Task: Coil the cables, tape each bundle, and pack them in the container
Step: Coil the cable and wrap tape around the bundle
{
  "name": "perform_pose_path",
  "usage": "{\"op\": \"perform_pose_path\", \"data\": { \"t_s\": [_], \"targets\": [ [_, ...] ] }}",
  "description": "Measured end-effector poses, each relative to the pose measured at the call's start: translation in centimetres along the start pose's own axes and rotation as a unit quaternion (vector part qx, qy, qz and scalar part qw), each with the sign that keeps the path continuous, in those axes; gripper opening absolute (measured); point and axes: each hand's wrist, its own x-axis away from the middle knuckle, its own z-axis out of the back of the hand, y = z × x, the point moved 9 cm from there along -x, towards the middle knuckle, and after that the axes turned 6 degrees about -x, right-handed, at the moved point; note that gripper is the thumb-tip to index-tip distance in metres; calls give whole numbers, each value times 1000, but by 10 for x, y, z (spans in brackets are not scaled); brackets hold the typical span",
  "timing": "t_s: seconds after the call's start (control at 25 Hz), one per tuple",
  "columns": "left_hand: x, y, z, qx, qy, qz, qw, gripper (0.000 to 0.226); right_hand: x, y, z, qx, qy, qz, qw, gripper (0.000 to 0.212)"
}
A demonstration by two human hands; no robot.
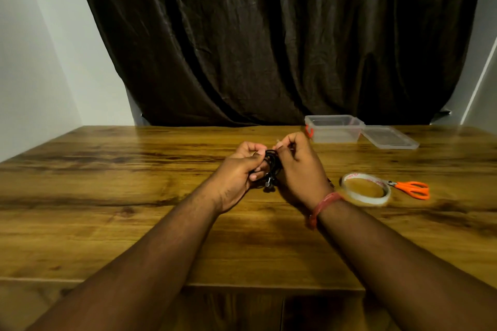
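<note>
Both hands on a coiled black cable point(270, 166) mid-tabletop
Left hand point(239, 172) grips the bundle; right hand point(297, 166) fingers curl, seemingly pinching tape; tape roll point(365, 189) near right edge

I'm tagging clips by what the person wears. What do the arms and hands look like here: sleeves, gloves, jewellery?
Both forearms are bare right up to the frame edge, with no sleeves in view. Neither the left hand nor the right hand wears a glove, and no rings or watch show. The only item worn is a red thread band wound round the right wrist.
</note>
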Motion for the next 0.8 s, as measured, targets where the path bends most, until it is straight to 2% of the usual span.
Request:
{"op": "perform_pose_path", "data": {
  "t_s": [0.24,0.4,0.56,0.8],
  "targets": [
    [-6,-2,10,-6,80,-12,997,16,12,-34,-14,148,-9,146,978,7],
    [-6,-4,17,82,110,-1,991,20,14,-33,-28,177,-70,173,966,12],
    [-5,-4,12,128,66,21,989,19,10,-30,-21,181,-53,163,968,14],
    [0,0,9,89,25,39,995,20,0,-16,-12,114,-58,104,986,13]
  ]
}}
